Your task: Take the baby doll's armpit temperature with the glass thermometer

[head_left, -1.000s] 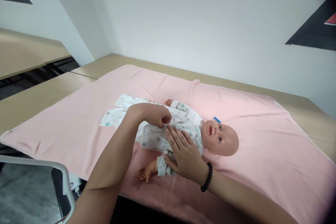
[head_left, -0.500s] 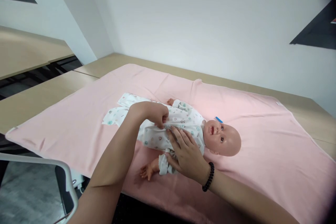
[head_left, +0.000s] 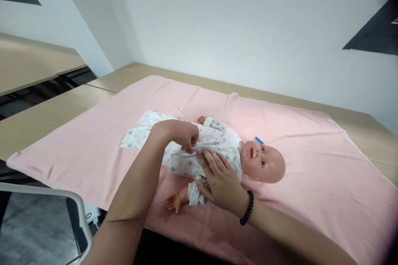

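A baby doll [head_left: 264, 162] lies on its back, head to the right, dressed in a white patterned romper [head_left: 186, 165]. My left hand [head_left: 187, 136] is closed at the romper's front, thumb and finger pinching cloth by the centre opening; its inner side is partly hidden. Flat on the doll's chest rests my right hand [head_left: 221, 180], fingers stretched out, a black beaded bracelet [head_left: 248, 208] round its wrist. The doll's near hand [head_left: 174, 202] sticks out from a cuff below my right hand. Its far hand [head_left: 201, 119] shows beyond the body.
Under the doll a pink blanket [head_left: 102, 140] covers most of the wooden table [head_left: 59, 109]. A small blue strip [head_left: 259, 140] shows beside the doll's head. A white wall [head_left: 233, 29] stands behind the table. At lower left is a curved pale frame [head_left: 81, 215].
Both hands keep nearly the same places on the romper. The view has shifted very slightly; the doll has not visibly moved.
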{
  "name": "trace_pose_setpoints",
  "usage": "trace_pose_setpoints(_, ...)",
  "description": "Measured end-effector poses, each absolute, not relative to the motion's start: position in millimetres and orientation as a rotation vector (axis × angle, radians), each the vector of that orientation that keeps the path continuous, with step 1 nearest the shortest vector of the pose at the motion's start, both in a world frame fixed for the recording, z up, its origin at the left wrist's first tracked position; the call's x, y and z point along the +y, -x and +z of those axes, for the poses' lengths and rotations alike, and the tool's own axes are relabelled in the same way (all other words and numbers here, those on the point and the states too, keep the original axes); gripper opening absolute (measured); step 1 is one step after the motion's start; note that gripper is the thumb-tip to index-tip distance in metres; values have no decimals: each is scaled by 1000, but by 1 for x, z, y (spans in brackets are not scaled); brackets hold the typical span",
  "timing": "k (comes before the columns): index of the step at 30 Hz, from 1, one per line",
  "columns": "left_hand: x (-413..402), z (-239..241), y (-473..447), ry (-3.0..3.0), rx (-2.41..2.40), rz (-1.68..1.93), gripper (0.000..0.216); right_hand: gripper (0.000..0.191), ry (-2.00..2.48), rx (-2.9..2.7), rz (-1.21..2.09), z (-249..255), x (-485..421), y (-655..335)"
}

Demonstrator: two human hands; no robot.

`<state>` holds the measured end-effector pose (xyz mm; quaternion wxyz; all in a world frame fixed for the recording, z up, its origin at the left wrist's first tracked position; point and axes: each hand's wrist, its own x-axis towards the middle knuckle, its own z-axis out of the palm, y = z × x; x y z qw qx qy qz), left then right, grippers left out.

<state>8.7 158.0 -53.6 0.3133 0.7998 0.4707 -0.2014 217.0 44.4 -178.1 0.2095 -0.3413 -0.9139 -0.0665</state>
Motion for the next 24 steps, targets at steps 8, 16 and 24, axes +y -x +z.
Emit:
trace_pose_setpoints(8, 149, -39, -9, -2131, 1328, -586, 22, 76, 965, -2541, -120, -179, 46, -218)
trace_pose_setpoints(16, 146, -29, -9, -2170, 1488, -574, 25, 76, 955, -2567, -110, -176, 48, -219)
trace_pose_setpoints(24, 170, -58, 2, -2193, 1522, -579, 23, 59, 888, -2618, 251, -128, 46, -236)
